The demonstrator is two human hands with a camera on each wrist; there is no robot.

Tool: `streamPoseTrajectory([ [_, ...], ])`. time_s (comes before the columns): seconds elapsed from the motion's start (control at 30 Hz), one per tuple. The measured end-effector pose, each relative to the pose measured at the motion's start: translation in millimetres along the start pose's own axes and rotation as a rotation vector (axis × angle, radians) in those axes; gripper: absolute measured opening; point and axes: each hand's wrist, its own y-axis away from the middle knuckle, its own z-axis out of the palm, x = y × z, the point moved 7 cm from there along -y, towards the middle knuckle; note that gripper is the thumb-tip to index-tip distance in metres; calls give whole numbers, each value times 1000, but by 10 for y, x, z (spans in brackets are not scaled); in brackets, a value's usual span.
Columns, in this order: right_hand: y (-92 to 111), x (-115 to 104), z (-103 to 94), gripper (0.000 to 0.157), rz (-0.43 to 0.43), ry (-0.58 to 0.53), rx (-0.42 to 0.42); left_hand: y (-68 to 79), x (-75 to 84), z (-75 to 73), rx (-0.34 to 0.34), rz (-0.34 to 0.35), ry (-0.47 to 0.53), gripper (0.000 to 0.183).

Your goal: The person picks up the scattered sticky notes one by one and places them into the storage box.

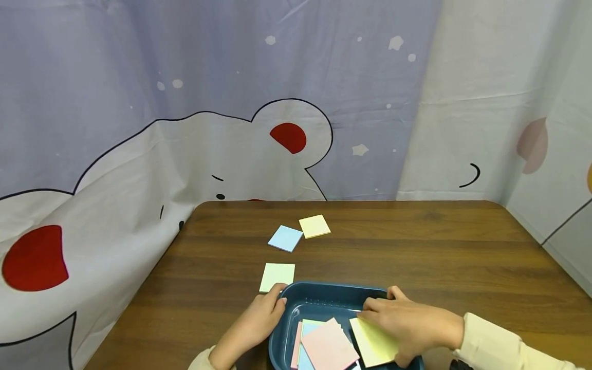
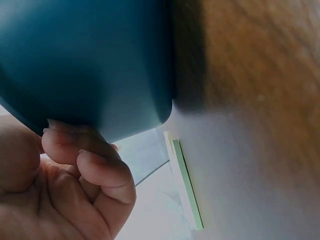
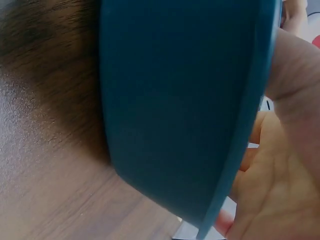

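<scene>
In the head view a dark blue plastic bin [image 1: 330,291] stands at the table's near edge with several sticky-note pads inside, a pink pad [image 1: 329,345] on top. My left hand [image 1: 255,319] grips the bin's left rim, its curled fingers [image 2: 105,167] against the outer wall in the left wrist view. My right hand [image 1: 409,326] reaches over the right rim and holds a yellow sticky-note pad [image 1: 372,343] by its right side. That pad lies tilted among the others, and the hand covers part of it. In the right wrist view the bin wall [image 3: 175,100] hides most of the fingertips.
On the wooden table [image 1: 416,246] beyond the bin lie a pale green pad [image 1: 277,276], a light blue pad [image 1: 285,238] and a pale yellow pad [image 1: 315,226]. The green one is close to the bin's far left corner. A printed curtain [image 1: 361,103] hangs behind the table.
</scene>
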Motion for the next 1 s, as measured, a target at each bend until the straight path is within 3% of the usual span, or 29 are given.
streamPoseTrajectory([
  [0.5,-36,-40,126,79,8,146,-23,15,-20,7,-10,-16,4,29],
  [0.73,-34,-59,159,79,9,146,-22,5,-17,-2,12,5,-24,28],
  [1.0,-30,-74,153,76,-6,187,-30,-10,-40,21,-9,-13,-14,30],
])
